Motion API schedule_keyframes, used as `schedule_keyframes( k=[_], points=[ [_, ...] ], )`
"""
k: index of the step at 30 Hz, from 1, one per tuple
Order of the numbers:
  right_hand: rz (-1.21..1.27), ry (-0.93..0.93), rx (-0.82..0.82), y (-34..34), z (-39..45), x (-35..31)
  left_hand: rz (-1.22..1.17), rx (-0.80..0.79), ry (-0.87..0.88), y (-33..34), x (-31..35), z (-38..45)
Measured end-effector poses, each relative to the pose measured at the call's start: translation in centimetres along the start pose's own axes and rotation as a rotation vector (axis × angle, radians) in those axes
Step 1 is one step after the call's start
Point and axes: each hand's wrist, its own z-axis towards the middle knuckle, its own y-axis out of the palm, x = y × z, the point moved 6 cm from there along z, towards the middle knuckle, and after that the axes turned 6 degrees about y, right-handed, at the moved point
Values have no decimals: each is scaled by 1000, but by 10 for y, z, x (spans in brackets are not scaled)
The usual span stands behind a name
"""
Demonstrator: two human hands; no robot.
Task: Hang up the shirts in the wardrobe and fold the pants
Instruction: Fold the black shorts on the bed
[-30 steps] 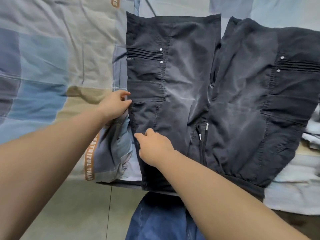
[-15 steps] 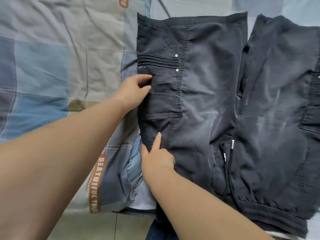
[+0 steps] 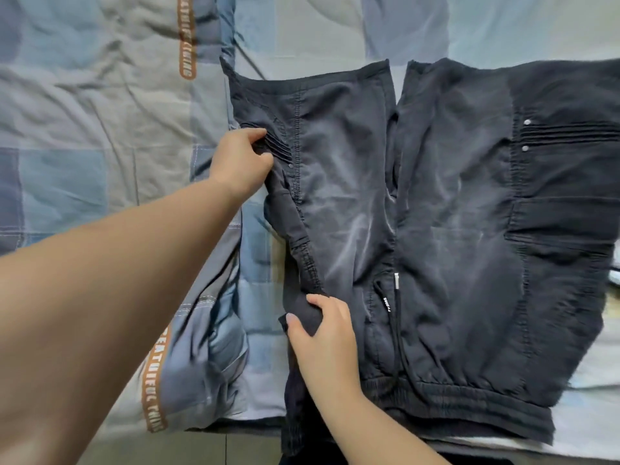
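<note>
Dark grey woven pants lie spread, front up, on the patchwork quilt, waistband toward the person; the left hand pinches the outer seam beside the pleated pocket trim, and the right hand grips the same edge lower down, near the waistband. To fold well, raise both grips evenly and carry this leg over the other, seam to seam, hems aligned. Bare quilt lies to the left, whereas the waistband reaches the bed's near edge, so keep the fold over the bed.
</note>
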Motion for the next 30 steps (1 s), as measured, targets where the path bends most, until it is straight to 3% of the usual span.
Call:
schedule_keyframes(
  k=[3, 9, 13, 16, 23, 30],
  points=[
    [62, 10, 52, -29, -1, 1, -4, 23, 59, 10, 44, -6],
    [-18, -4, -16, -94, -4, 20, 71, 113, 96, 38, 122, -17],
    [-78, -73, -65, -157, -5, 49, 70, 150, 106, 78, 185, -26],
    [-102, -18, -61, -209, 0, 78, 53, 143, 157, 119, 235, -36],
    [-91, 114, -21, -321, 22, 149, 77, 1, 323, 235, 357, -54],
    [144, 29, 19, -338, 29, 188, 185, -238, 325, 320, 389, -54]
  ],
)
